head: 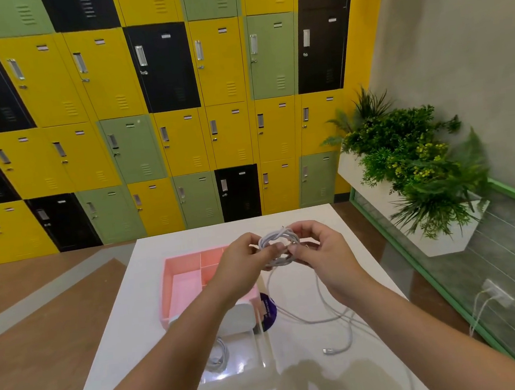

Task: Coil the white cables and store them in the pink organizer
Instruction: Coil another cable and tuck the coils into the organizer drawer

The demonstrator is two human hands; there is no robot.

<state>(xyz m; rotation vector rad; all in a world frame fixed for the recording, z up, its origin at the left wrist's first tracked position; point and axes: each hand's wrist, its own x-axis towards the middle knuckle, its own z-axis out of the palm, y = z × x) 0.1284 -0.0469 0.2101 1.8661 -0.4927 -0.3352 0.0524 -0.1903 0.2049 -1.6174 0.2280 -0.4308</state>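
Both forearms reach forward from the bottom edge and converge over the middle of the white desk [131, 335]. The left hand [241, 260] and the right hand [323, 254] meet above the desk, each gripping one side of a white cable [279, 245] wound into a small round coil. The left hand's fingers curl round the coil's left side, with the back of the hand facing up. The right hand's thumb and fingers pinch its right side, palm turned inward toward the left hand.

From the coil the cable's loose length hangs down between the wrists, lies in slack loops on the desk under the right forearm, and ends in a connector [328, 351] lying flat.

The pink organizer [175, 273], divided into compartments, sits on the desk below and left of the left hand, and the left wrist covers part of its right side. At its near edge are a white rounded object [237, 319] and a purple disc [269, 308]. A second coiled cable [217, 356] lies in a clear tray [262, 346] nearer the person.
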